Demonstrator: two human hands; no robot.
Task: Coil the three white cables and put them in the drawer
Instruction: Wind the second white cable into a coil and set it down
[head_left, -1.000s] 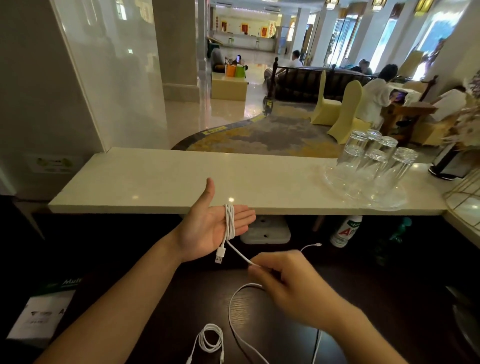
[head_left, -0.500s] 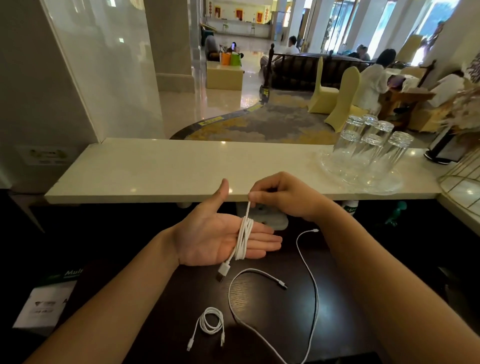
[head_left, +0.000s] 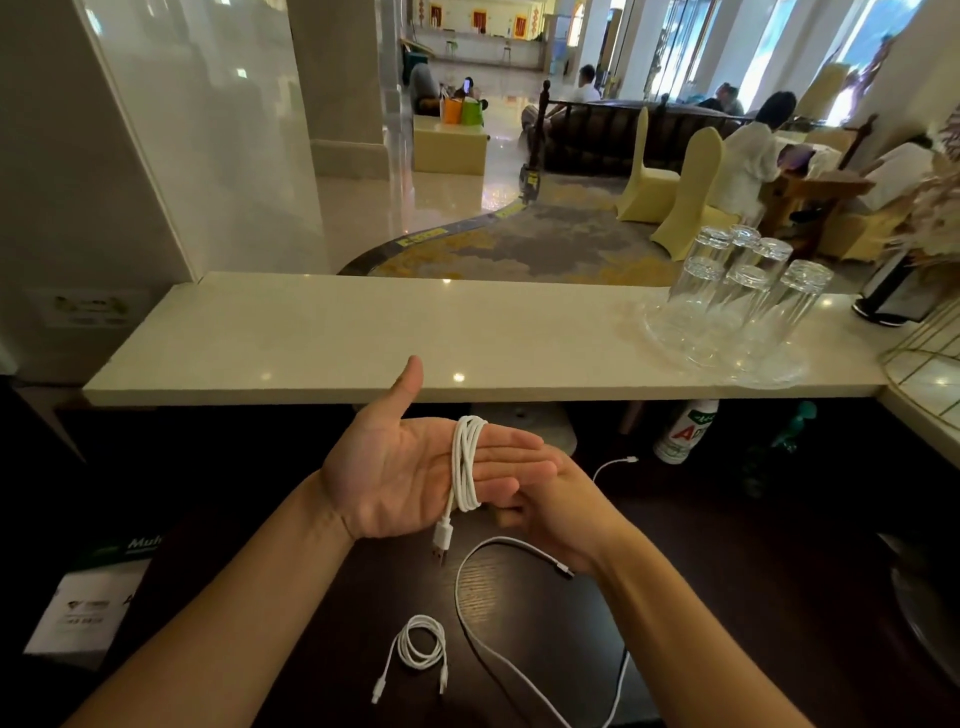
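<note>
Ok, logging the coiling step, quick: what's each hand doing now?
Left hand: open, thin white cable wound round its fingers.
Right hand: cannot tell, fingers hidden.

Left hand (head_left: 410, 478): palm up, fingers straight and together pointing right, thumb raised toward the far side. Right hand (head_left: 556, 501): tucked just under the left fingertips, its fingers curled and mostly hidden; grip not determinable.
</note>
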